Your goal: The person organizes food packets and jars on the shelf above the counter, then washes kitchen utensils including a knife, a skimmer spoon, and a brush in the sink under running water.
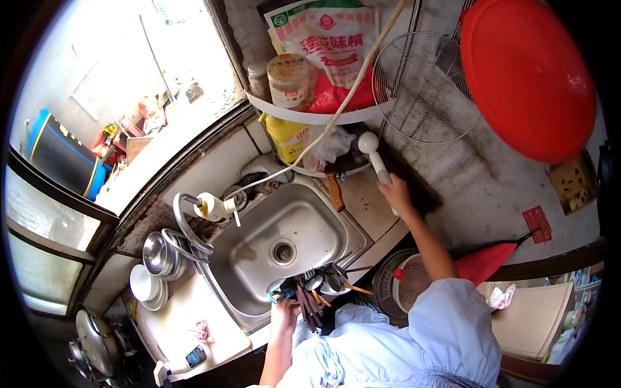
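Kitchen sink corner seen from above. At lower centre, the person's left hand (285, 315) grasps a bundle of utensils (310, 299), spoons and dark handles among them, over the near edge of a steel sink (249, 255). Right of centre, the right hand (394, 193) is closed around the handle of a white round-headed tool (377, 161), its head pointing to the upper left. A wooden knife handle (334, 193) shows between sink and tool. Stacked metal bowls (157, 254) stand on the desk (178, 304) at left of the frame. A wire strainer (424, 87) and large red basin (527, 77) fill the upper right.
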Demonstrator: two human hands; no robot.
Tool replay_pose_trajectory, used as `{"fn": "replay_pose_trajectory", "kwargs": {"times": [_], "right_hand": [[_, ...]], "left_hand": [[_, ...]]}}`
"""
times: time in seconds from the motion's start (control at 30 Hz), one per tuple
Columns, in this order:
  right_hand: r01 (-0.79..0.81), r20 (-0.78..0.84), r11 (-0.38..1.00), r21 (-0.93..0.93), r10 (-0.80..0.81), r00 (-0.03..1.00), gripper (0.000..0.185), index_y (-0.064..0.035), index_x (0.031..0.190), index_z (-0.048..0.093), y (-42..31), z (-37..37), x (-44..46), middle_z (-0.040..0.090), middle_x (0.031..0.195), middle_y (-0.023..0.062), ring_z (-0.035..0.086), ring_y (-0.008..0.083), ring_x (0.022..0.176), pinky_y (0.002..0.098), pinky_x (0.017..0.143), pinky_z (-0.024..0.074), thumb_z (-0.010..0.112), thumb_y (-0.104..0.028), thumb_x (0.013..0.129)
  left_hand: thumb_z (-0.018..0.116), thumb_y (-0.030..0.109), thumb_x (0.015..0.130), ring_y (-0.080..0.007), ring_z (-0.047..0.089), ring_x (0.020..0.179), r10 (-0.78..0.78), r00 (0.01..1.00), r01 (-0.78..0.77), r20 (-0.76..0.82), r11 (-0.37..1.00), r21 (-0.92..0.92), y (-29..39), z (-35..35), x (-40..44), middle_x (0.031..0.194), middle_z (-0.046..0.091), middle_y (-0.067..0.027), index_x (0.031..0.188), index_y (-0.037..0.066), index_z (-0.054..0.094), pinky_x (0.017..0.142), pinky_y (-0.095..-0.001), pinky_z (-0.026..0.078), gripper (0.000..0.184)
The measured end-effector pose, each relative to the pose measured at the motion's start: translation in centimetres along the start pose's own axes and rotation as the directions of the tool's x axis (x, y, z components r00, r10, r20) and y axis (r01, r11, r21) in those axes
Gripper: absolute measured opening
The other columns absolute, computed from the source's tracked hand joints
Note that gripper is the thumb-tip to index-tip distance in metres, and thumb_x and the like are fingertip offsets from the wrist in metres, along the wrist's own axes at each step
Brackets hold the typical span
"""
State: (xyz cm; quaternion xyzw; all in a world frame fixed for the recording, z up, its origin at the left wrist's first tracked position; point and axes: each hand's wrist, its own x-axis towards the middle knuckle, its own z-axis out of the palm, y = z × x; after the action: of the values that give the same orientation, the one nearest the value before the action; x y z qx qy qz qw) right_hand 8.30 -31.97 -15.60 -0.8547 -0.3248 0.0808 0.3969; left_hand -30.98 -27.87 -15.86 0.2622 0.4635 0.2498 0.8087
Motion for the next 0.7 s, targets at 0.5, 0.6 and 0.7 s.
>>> {"fn": "replay_pose_trajectory", "kwargs": {"times": [0.5, 0.6, 0.7], "right_hand": [[-0.707, 0.67, 0.069, 0.704, -0.394, 0.629, 0.034, 0.0042, 0.078, 0.047, -3.8, -6.5, -14.3, 0.045, 0.063, 0.009, 0.047, 0.0165, 0.039, 0.0242, 0.034, 0.0386, 0.064, -0.024, 0.07], [-0.701, 0.633, 0.069, 0.71, -0.498, 0.593, 0.034, 0.0055, 0.076, 0.05, -5.2, -7.1, -15.3, 0.047, 0.063, 0.0093, 0.048, 0.0146, 0.04, 0.0224, 0.035, 0.0388, 0.066, -0.023, 0.068], [-0.691, 0.588, 0.08, 0.719, -0.6, 0.542, 0.034, 0.0067, 0.075, 0.049, -5.8, -7.3, -15.7, 0.047, 0.063, 0.0098, 0.048, 0.0145, 0.04, 0.0224, 0.035, 0.0379, 0.066, -0.022, 0.068]], "left_hand": [[0.027, 0.014, 0.088, -0.0252, 0.059, 0.071, 0.032, 0.998, -0.039, 0.054, 0.991, 0.129, -0.2, -1.7, 1.0, 0.086, 0.058, -0.0185, 0.104, -0.004, 0.044, 0.058, -0.0336, 0.051, 0.03], [0.027, 0.024, 0.09, -0.024, 0.059, 0.069, 0.015, 0.999, -0.018, 0.033, 0.994, 0.108, -0.4, -2.1, 1.0, 0.084, 0.059, -0.0179, 0.103, -0.003, 0.046, 0.057, -0.0322, 0.05, 0.035], [0.027, 0.033, 0.09, -0.0234, 0.06, 0.069, 0.006, 0.998, -0.016, 0.069, 0.99, 0.143, -0.5, -2.8, 0.9, 0.083, 0.059, -0.0181, 0.103, -0.002, 0.047, 0.059, -0.0318, 0.05, 0.042]]}}
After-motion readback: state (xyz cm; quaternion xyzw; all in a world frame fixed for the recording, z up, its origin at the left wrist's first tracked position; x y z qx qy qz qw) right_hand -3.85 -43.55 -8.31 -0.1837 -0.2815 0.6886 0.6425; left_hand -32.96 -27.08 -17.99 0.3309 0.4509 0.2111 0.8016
